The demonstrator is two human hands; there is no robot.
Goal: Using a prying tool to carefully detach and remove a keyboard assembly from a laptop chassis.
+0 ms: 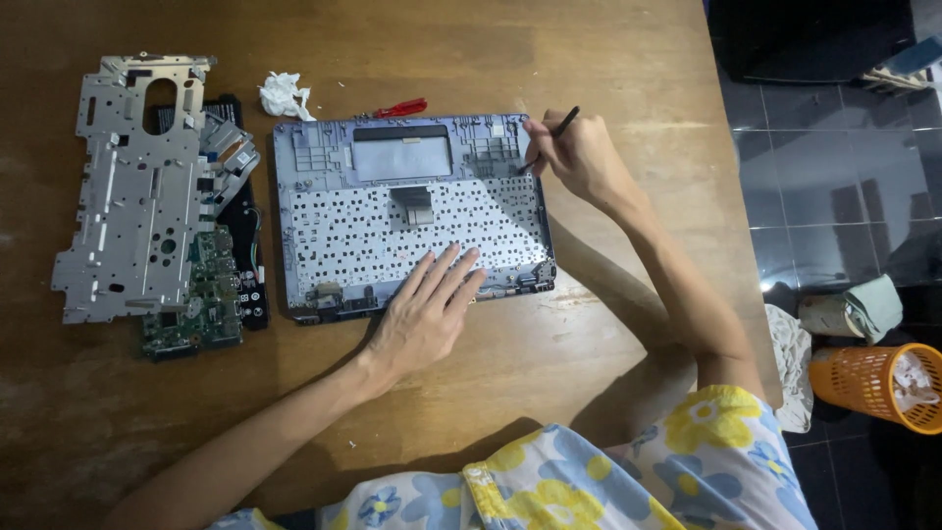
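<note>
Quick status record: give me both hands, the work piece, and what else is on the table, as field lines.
left hand: flat, palm down on the laptop case, near its front edge
right hand: grips a thin black tool, tip at the case's far right corner
case: keyboard underside facing up
table: wooden
left of case: metal frame over a green circuit board
behind case: red screwdriver, crumpled tissue

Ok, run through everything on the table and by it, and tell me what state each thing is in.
Laptop case: opened, inside face up.
Left hand: flat on the case, open.
Right hand: gripping a thin black tool, tip on the case.
Metal frame: removed, lying on a circuit board.
Red screwdriver: lying unused.
Tissue: crumpled.
Orange basket: tipped over on the floor.
</note>
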